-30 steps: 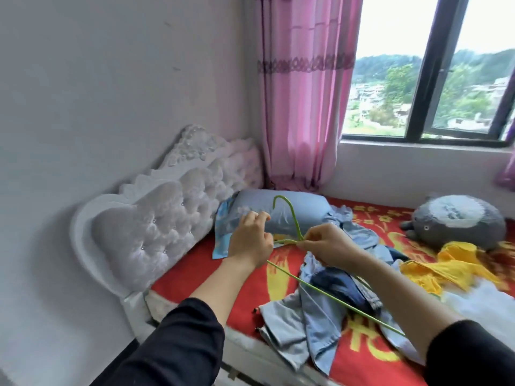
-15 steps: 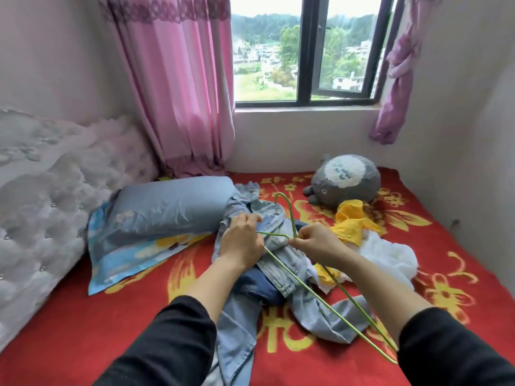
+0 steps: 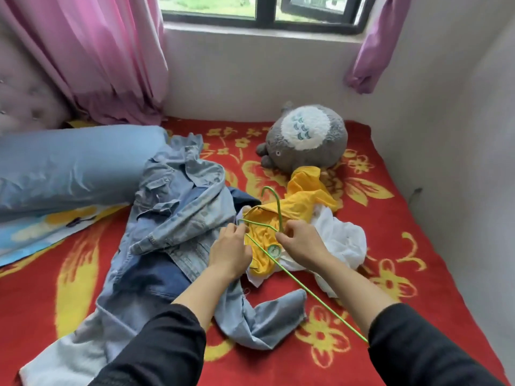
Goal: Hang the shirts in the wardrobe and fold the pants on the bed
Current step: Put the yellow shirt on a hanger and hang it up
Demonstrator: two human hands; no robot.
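Head view, hands (image 3: 231, 252) (image 3: 302, 243) holding hanger (image 3: 312, 293), now over yellow shirt (image 3: 303, 201)

View: head; single wide-angle camera, worn on the person.
Position: above the near side of the bed (image 3: 404, 232), over both forearms.
Facing: forward and steeply down, toward the window (image 3: 264, 20) wall.
Nearness: close; left hand (image 3: 230, 253) and right hand (image 3: 302, 243), both on the green hanger (image 3: 292, 275), near frame centre.
Coverage: pillow (image 3: 69, 168) at left to side wall (image 3: 473, 135) at right; window cropped at top.
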